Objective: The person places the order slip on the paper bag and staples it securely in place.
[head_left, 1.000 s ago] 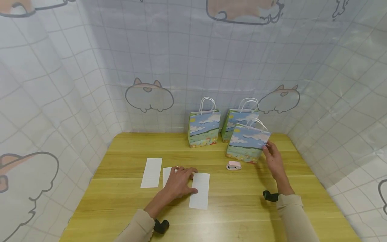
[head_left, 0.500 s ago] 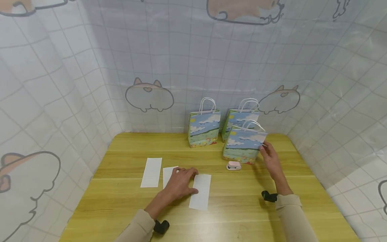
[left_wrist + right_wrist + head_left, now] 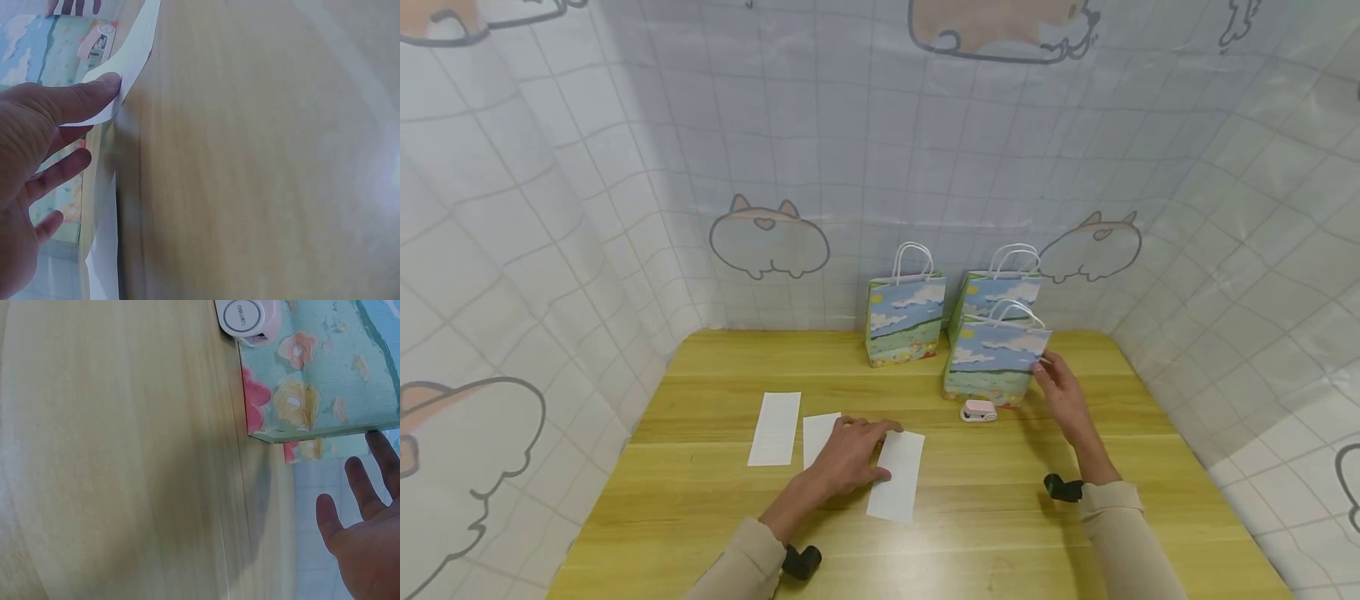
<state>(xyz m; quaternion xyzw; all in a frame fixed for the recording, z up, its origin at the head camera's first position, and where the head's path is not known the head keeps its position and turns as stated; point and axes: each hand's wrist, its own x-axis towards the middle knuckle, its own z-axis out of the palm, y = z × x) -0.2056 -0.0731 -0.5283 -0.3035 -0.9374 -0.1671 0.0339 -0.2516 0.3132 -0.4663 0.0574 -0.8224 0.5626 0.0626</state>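
In the head view, has three printed paper bags with white handles on the wooden table [image 3: 700, 533]: the left bag [image 3: 906, 325] and the rear bag [image 3: 996, 292] standing along the wall, the front bag [image 3: 992, 360] partly covering the rear one. Cannot tell what lies inside any of them, since the interiors stay hidden. Touches the front bag's right side with the right hand [image 3: 1063, 398], thumb at the face's edge; cannot tell whether pinching or only steadying it. Pinches the right slip [image 3: 895, 487] in the left hand [image 3: 848, 457], next to the middle slip [image 3: 817, 435], partly covered, and the left slip [image 3: 775, 429] lying flat. Shows the pink stapler [image 3: 979, 411] just before the front bag. Compared with a second ago, has the front bag farther left and less tilted, nearer the left bag, with the right hand shifted alongside. Keeps the left hand nearly in place, the right slip turned slightly. In the left wrist view, bends the right slip upward, thumb on top. In the right wrist view, holds three fingers straight and spread, one tip meeting the front bag's side.
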